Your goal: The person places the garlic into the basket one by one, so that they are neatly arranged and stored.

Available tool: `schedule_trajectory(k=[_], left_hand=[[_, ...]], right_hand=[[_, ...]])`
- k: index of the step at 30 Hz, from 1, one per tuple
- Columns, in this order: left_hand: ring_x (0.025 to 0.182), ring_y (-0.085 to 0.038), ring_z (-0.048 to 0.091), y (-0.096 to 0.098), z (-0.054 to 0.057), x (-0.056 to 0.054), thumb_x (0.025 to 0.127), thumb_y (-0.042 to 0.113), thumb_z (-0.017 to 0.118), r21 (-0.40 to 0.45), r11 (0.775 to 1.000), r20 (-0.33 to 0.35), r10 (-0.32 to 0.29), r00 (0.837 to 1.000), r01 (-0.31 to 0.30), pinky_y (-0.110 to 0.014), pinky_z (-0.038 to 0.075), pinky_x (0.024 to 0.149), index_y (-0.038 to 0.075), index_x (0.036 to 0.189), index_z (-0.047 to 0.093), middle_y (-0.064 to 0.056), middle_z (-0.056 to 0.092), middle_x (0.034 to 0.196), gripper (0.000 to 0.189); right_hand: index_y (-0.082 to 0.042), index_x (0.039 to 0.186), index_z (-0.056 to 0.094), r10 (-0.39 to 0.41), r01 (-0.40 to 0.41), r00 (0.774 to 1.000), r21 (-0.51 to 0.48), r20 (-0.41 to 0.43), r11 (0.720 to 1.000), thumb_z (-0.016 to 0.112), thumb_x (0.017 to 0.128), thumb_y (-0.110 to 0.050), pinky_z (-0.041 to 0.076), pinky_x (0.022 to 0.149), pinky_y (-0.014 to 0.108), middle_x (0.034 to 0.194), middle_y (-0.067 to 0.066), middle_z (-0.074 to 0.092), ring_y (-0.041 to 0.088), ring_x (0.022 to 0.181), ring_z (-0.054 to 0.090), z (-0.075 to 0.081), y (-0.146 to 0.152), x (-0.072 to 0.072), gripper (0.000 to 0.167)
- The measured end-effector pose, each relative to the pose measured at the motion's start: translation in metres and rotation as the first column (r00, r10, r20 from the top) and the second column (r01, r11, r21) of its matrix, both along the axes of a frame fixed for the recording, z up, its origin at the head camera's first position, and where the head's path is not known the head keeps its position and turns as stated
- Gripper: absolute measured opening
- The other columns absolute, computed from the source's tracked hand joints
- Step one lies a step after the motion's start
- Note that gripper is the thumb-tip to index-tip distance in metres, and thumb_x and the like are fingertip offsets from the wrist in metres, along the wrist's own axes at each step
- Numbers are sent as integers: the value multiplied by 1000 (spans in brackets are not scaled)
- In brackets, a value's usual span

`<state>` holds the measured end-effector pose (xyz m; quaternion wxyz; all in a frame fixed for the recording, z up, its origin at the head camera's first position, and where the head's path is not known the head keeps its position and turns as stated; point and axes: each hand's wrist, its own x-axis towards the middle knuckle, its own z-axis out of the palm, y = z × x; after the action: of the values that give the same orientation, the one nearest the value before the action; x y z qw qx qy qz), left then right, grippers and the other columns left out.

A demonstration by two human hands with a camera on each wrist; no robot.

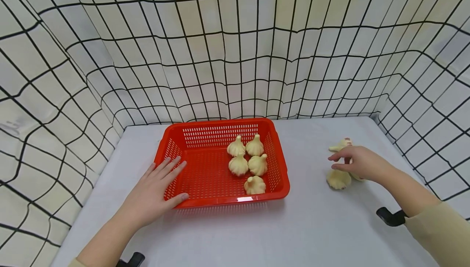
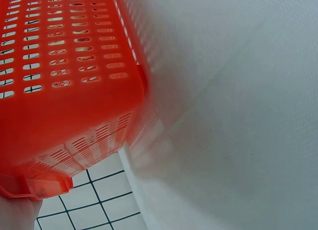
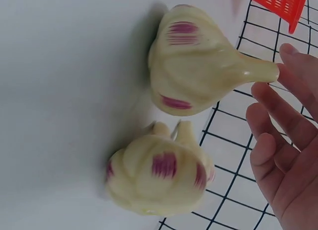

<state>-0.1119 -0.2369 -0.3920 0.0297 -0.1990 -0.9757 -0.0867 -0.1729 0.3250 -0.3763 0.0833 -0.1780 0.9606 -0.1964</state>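
Observation:
My left hand [image 1: 156, 191] lies with spread fingers over the left rim of a red plastic basket [image 1: 224, 202]; in the left wrist view only a bit of it shows beside the basket's red wall [image 2: 69, 106]. Several cream garlic bulbs [image 1: 238, 165] sit in the basket's right half. On the right, my right hand [image 1: 361, 163] hovers over more garlic, thumb and fingers apart. One garlic bulb [image 3: 194, 61] with purple streaks has its stem tip right at the fingertips in the right wrist view. Below it there is another streaked bulb [image 3: 159, 173], overlapping one behind.
Black wire mesh [image 1: 257, 46] over white panels encloses the back and sides of the white table [image 1: 249, 238]. A garlic bulb [image 1: 341, 144] lies just behind my right hand. Black wrist mounts [image 1: 391, 216] stick out by both forearms.

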Motion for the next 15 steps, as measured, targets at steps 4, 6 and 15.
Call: schedule_trajectory(k=[4,6,15], left_hand=[[148,-38,21,0,0,0,87,62,63,1,1000,0,-1,1000,1,-47,-2,122,20,156,34,-7,27,162,86],[148,-38,22,0,0,0,87,62,63,0,1000,-3,-2,1000,2,-47,-3,122,20,156,34,-7,27,162,86],[148,-37,22,-1,-1,0,87,61,65,-1,1000,-4,-1,1000,1,-49,-1,122,19,156,34,-7,27,162,86]], right_hand=[[-10,111,75,-11,11,1000,-13,-13,1000,77,87,-26,47,60,25,100,-6,70,11,78,53,-3,6,4,29],[-10,111,75,-16,16,1000,-19,-10,1000,77,87,-27,46,58,25,97,-7,69,11,76,52,-4,8,6,29],[-10,114,75,-22,23,1000,-15,18,1000,74,90,-30,44,56,26,89,-9,66,12,74,50,-9,11,6,31]])
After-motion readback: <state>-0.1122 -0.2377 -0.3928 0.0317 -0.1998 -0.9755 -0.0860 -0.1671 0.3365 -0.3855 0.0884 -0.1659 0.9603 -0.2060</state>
